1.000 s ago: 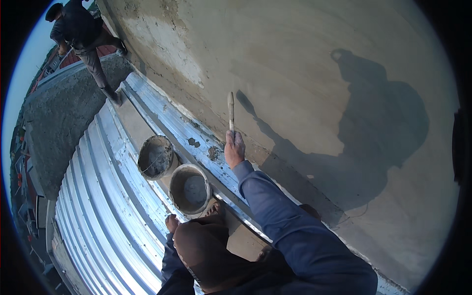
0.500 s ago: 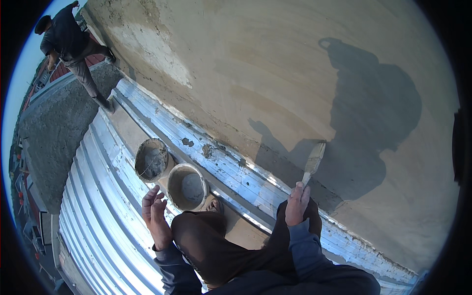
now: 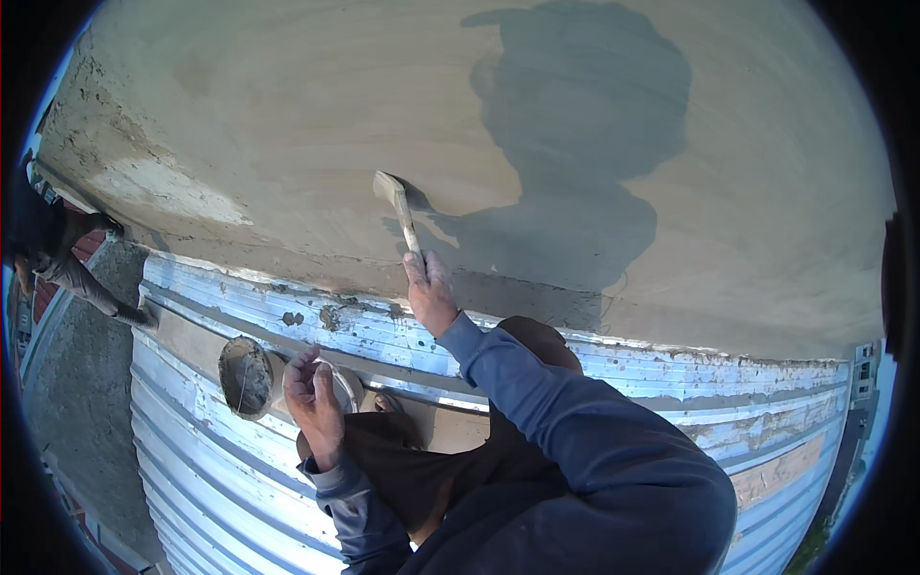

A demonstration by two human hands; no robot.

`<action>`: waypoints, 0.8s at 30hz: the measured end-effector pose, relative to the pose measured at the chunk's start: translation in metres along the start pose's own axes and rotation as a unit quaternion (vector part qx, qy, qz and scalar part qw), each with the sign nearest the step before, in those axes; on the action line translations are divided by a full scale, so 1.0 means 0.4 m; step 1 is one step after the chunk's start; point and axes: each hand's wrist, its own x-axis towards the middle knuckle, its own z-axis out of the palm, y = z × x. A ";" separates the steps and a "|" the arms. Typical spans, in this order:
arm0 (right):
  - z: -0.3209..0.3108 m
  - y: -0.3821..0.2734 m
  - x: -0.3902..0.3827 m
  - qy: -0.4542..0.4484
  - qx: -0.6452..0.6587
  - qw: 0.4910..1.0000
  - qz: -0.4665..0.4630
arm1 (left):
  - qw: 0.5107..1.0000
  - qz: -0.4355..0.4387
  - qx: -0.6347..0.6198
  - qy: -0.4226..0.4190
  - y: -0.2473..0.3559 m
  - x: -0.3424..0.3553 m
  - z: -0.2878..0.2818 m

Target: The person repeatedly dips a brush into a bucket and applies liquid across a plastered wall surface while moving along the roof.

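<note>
The plastered wall point(image 3: 287, 115) fills the upper view above corrugated metal sheeting point(image 3: 192, 460), and the step in hand appears to be smoothing the wet coat. The right hand point(image 3: 431, 292) is closed firmly round the handle of the trowel point(image 3: 398, 206), whose blade lies against the wall just left of the person's shadow point(image 3: 585, 144). The left hand point(image 3: 311, 393) hangs loosely curled and apparently empty beside the buckets point(image 3: 244, 376); the next stroke calls for even pressure.
</note>
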 end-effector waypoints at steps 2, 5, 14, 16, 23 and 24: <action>-0.267 0.025 -0.065 0.044 -0.057 0.992 0.105 | 0.999 -0.020 0.022 -0.019 -0.004 0.004 -0.005; -0.625 0.035 -0.177 0.184 -0.090 0.966 0.159 | 0.998 -0.024 0.041 -0.040 -0.009 0.008 0.001; -0.836 0.043 -0.195 0.418 -0.054 0.900 0.109 | 0.989 0.016 0.122 -0.078 -0.024 0.045 0.059; -0.686 0.048 -0.143 0.368 -0.102 0.918 0.106 | 0.987 0.011 0.138 -0.080 -0.035 0.055 0.069; -0.107 -0.052 -0.141 0.008 -0.019 0.995 0.099 | 0.981 0.021 0.173 -0.082 -0.085 0.085 0.084; -0.087 -0.059 -0.155 -0.022 -0.007 0.997 0.079 | 0.981 0.012 0.173 -0.083 -0.088 0.086 0.083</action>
